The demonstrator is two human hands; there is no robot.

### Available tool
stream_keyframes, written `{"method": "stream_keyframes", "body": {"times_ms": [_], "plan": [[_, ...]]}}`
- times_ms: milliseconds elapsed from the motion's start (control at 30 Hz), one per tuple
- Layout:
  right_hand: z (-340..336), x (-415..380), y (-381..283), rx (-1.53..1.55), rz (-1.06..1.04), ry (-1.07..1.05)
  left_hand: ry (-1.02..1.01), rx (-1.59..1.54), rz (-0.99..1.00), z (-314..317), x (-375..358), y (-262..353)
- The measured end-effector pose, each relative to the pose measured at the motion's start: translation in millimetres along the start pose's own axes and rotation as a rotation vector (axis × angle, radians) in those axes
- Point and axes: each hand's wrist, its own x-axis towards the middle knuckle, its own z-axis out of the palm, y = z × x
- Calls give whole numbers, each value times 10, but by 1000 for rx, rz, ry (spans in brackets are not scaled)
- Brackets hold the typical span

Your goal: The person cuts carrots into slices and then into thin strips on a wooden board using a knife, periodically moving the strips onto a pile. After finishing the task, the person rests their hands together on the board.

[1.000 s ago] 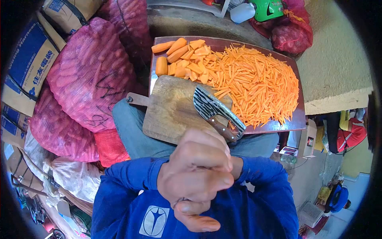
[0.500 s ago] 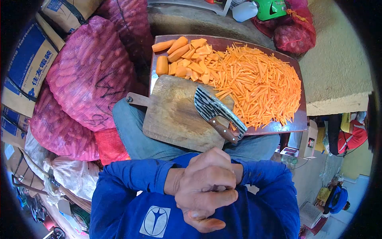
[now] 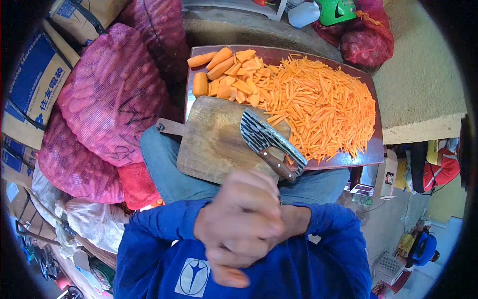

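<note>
In front of my chest, my left hand (image 3: 236,226), blurred by movement, is curled over my right hand (image 3: 291,222). The left thumb points downward, and most of the right hand's fingers are hidden behind the left. Just beyond them, a wooden cutting board (image 3: 209,144) lies across my lap and the near edge of a dark red tabletop (image 3: 356,159). A cleaver (image 3: 271,142) with a patterned blade and brown riveted handle rests on the board's right side, touched by neither hand. Shredded carrot (image 3: 323,104) is heaped behind it, beside carrot slices (image 3: 241,82) and whole peeled carrots (image 3: 219,58).
Large pink mesh sacks (image 3: 112,89) full of carrots stand at the left, near cardboard boxes (image 3: 37,89). A concrete ledge (image 3: 423,84) is on the right. At the back are a red net bag (image 3: 366,47) and a green container (image 3: 336,12).
My clasped hands have shifted slightly left and upward, with the left hand now blurred. The cleaver, board and carrots lie as before.
</note>
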Motion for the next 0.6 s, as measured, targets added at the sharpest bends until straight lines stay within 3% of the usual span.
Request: {"method": "stream_keyframes", "body": {"times_ms": [67,100,300,600], "plan": [[-16,11,-30,38,7,-21,29,1,-54,-137,46,4],[-47,141,-6,-257,19,113,29,-4,-74,-153,46,5],[5,37,26,-122,3,40,-155,-69,-14,54,-53,65],[62,18,-6,-109,25,11,-233,-96,-11,91,-66,71]]}}
